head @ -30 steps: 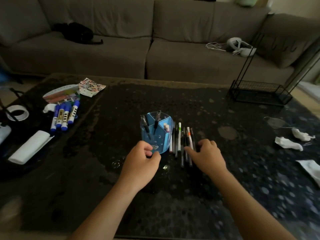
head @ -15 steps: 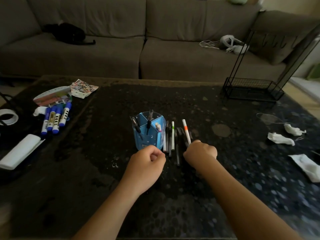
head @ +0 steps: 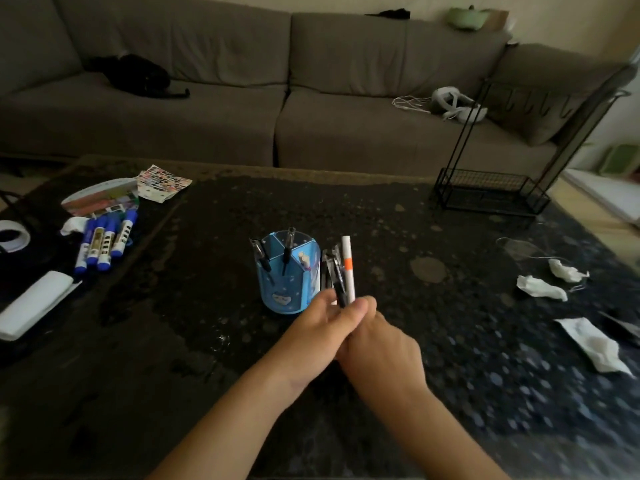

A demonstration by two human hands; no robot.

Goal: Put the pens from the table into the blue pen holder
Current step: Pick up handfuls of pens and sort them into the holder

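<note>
The blue pen holder point(head: 281, 289) stands upright mid-table on the dark speckled table point(head: 398, 237), with two black pens and a pale one sticking out of its compartments. Just right of it, both hands meet around a bundle of pens point(head: 341, 271) held upright: several dark ones and a white pen with an orange band. My left hand point(head: 320, 336) wraps the bundle's lower end from the left. My right hand point(head: 379, 351) closes on it from the right. The pens' lower ends are hidden inside the hands.
Blue markers point(head: 104, 242), sticker sheets point(head: 162, 181), a tape roll point(head: 12, 235) and a white case point(head: 33, 304) lie at the left. Crumpled tissues point(head: 540, 287) and paper point(head: 595, 344) lie at the right. A black wire rack point(head: 491, 192) stands at the far right corner. A grey sofa point(head: 277, 98) is behind.
My right hand gathered the pens off the table beside the holder and raised them upright. My left hand moved right and joined it on the bundle.
</note>
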